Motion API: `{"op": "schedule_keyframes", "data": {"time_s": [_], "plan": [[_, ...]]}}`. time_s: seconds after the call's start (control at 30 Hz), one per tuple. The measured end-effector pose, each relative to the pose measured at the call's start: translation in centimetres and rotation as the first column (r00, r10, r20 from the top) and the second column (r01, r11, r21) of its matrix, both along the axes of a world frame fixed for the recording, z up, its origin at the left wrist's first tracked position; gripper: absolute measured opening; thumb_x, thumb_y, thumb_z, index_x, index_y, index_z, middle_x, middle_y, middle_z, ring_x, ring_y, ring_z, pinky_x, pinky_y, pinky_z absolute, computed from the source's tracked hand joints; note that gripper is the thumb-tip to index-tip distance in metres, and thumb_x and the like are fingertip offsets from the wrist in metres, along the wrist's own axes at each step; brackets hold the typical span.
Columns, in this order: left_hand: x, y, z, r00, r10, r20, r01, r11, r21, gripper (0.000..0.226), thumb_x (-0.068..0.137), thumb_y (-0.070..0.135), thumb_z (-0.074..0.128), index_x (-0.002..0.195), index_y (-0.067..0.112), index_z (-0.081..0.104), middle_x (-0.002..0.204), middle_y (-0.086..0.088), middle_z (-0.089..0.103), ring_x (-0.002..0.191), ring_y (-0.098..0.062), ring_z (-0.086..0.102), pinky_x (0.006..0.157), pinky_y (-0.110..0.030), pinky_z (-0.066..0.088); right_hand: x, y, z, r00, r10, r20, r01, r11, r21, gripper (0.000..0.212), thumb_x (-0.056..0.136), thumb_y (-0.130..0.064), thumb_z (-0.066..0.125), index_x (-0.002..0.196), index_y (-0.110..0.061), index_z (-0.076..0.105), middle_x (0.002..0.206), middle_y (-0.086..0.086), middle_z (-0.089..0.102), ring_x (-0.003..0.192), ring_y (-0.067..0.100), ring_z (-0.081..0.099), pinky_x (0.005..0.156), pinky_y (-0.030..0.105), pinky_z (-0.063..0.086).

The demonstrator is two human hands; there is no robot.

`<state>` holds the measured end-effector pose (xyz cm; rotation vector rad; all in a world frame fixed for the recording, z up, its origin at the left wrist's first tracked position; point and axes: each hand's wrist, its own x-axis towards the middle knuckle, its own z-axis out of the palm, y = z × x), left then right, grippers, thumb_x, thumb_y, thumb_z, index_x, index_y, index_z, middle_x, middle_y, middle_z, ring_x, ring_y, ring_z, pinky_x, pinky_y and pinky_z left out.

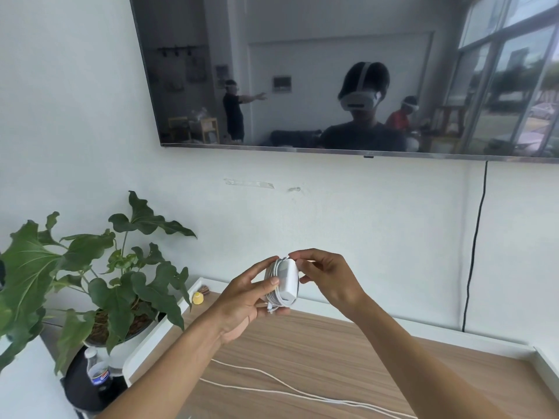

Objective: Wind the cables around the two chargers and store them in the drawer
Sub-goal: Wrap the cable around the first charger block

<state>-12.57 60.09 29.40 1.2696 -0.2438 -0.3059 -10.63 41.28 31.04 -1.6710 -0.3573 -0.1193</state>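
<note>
A white charger (286,279) with its white cable wrapped around it is held up in front of the wall, above the wooden cabinet top (317,352). My left hand (246,303) grips it from the left and below, thumb on its face. My right hand (326,276) pinches the cable end at the charger's top edge. A second white cable (272,381) lies loose across the cabinet top, below my arms; its charger is hidden. No drawer is in view.
A large potted plant (99,279) stands at the left. A small yellow object (198,298) sits at the cabinet's back left corner. Plastic bottles (98,371) stand low at the left. A wall TV (348,74) hangs above, a black cord (475,246) dropping from it.
</note>
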Motion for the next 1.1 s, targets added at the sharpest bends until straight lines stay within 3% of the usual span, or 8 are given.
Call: {"op": "schedule_keyframes", "data": {"time_s": [0.17,0.3,0.53,0.67,0.73,0.87,1.0,1.1], "plan": [[-0.2,-0.1,0.2,1.000,0.000,-0.015,-0.002,0.994,-0.110,0.048,0.081,0.017,0.063,0.128,0.020,0.058,0.116,-0.021,0.067,0.093,-0.034,0.067,0.072,-0.038,0.060,-0.3,0.2,-0.1,0.992,0.086,-0.089,-0.078,0.993,0.093,0.023,0.098,-0.017,0.051,0.109,-0.007,0.068,0.104,0.018,0.070,0.089,0.024,0.067,0.078,0.036,0.056],[-0.3,0.0,0.5,1.000,0.009,0.010,-0.008,0.990,-0.141,0.049,0.084,0.018,0.059,0.133,0.019,0.055,0.109,-0.016,0.068,0.086,-0.028,0.068,0.064,-0.031,0.057,-0.7,0.5,-0.7,0.971,0.147,-0.188,-0.111,0.976,0.189,0.021,0.096,-0.010,0.052,0.110,0.000,0.063,0.082,0.015,0.063,0.073,0.024,0.061,0.072,0.031,0.056],[0.0,0.3,0.5,0.996,0.086,0.028,-0.083,0.992,-0.100,0.045,0.085,0.012,0.062,0.129,0.022,0.057,0.097,-0.015,0.070,0.076,-0.022,0.068,0.059,-0.027,0.054,-1.1,0.3,-0.8,0.939,0.106,-0.326,0.011,0.941,0.339,0.021,0.098,-0.015,0.048,0.112,-0.002,0.059,0.076,0.008,0.055,0.062,0.020,0.058,0.064,0.034,0.056],[0.3,0.1,0.0,0.976,0.205,0.069,-0.208,0.978,0.028,0.043,0.088,0.007,0.065,0.127,0.023,0.058,0.090,-0.019,0.067,0.076,-0.024,0.066,0.057,-0.025,0.053,-1.7,0.5,-0.8,0.960,-0.220,-0.173,0.212,0.975,-0.066,0.045,0.096,-0.028,0.052,0.138,-0.024,0.037,0.120,-0.001,0.053,0.107,0.016,0.058,0.089,0.030,0.044],[0.7,-0.2,-0.2,0.964,0.255,0.075,-0.259,0.965,0.047,0.044,0.087,0.010,0.068,0.126,0.026,0.058,0.090,-0.021,0.066,0.079,-0.026,0.067,0.061,-0.028,0.055,-3.0,1.5,-1.0,0.983,-0.183,-0.016,0.176,0.963,-0.205,0.057,0.091,-0.044,0.055,0.141,-0.029,0.031,0.130,-0.006,0.046,0.123,0.007,0.044,0.095,0.024,0.035],[1.5,-1.0,-0.3,0.928,0.361,0.098,-0.368,0.927,0.069,0.042,0.085,0.016,0.072,0.121,0.032,0.059,0.086,-0.017,0.069,0.075,-0.024,0.071,0.066,-0.031,0.055,-4.7,3.2,-2.0,0.983,-0.185,0.018,0.168,0.845,-0.507,0.081,0.072,-0.076,0.048,0.137,-0.031,0.030,0.115,-0.012,0.057,0.113,0.010,0.051,0.099,0.033,0.040],[1.7,-1.3,-0.4,0.907,0.401,0.131,-0.414,0.905,0.096,0.044,0.084,0.018,0.074,0.122,0.033,0.058,0.090,-0.014,0.066,0.072,-0.019,0.071,0.065,-0.029,0.056,-4.8,4.1,-3.5,0.963,-0.229,0.145,0.262,0.651,-0.712,0.030,0.094,-0.053,0.042,0.093,-0.029,0.060,0.081,-0.011,0.068,0.093,0.013,0.063,0.100,0.039,0.038],[1.8,-1.3,-0.6,0.910,0.391,0.137,-0.404,0.910,0.091,0.043,0.084,0.017,0.074,0.120,0.033,0.059,0.092,-0.014,0.063,0.068,-0.016,0.070,0.064,-0.028,0.057,-4.6,4.2,-4.0,0.947,-0.201,0.250,0.321,0.626,-0.711,0.035,0.096,-0.038,0.040,0.080,-0.019,0.064,0.082,-0.004,0.072,0.087,0.020,0.064,0.093,0.035,0.041]]}}
